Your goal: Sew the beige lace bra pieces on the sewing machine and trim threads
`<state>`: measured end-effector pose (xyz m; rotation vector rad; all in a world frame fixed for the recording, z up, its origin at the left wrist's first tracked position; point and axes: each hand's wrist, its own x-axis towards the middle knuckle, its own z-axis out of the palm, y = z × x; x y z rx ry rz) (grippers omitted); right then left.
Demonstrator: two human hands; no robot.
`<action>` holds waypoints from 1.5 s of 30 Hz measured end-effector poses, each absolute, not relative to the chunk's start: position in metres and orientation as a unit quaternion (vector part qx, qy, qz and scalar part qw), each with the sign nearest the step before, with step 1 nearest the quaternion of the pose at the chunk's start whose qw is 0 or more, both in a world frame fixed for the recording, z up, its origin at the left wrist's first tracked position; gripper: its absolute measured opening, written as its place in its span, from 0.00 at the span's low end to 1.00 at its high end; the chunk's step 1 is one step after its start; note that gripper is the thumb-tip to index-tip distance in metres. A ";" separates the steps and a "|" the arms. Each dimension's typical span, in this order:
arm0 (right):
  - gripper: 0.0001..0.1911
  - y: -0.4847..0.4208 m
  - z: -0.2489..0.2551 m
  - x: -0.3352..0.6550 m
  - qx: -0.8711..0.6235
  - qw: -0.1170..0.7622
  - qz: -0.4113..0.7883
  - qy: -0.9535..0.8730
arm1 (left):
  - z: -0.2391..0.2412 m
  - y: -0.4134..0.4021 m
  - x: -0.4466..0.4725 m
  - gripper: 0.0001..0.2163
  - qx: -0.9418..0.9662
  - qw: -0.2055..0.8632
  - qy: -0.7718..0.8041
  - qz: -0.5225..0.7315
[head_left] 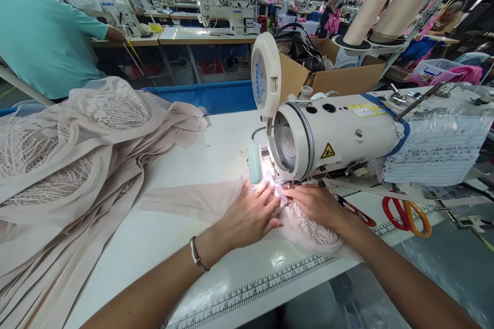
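Observation:
A pale pink piece of lace fabric (pixel 314 229) lies under the head of a white sewing machine (pixel 335 133), with a sheer strip trailing left over the table. My left hand (pixel 250 213) rests flat on this fabric, fingers apart, just left of the lit needle area. On the other side, my right hand (pixel 314 203) has its fingertips pressed together on the fabric's edge beside the needle; the thumb is mostly hidden. A small lamp (pixel 254 162) shines close to my left fingers. The needle itself is lost in the glare.
A heap of similar lace pieces (pixel 77 164) covers the table's left side. Red-handled and orange-handled scissors (pixel 415 216) lie at right. A printed ruler (pixel 250 290) runs along the front edge. Thread cones (pixel 365 18) and a cardboard box (pixel 343 79) stand behind. A person (pixel 46 36) sits at far left.

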<state>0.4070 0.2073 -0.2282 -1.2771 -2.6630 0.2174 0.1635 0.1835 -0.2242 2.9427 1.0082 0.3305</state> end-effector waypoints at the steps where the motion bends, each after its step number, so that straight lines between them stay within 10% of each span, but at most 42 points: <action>1: 0.21 0.208 -0.229 0.407 -0.427 0.094 0.070 -0.897 | -0.224 0.184 0.164 0.22 0.940 0.007 0.324 0.106; 17: 0.02 0.184 -0.221 0.424 -0.468 0.062 0.019 -0.881 | -0.226 0.183 0.169 0.21 0.937 0.047 0.321 0.133; 24: 0.26 0.184 -0.229 0.428 -0.366 0.118 0.012 -0.923 | -0.226 0.181 0.170 0.20 0.935 0.037 0.323 0.140; 45: 0.28 0.206 -0.226 0.409 -0.423 0.063 0.001 -0.904 | -0.225 0.193 0.164 0.25 0.925 0.006 0.356 0.131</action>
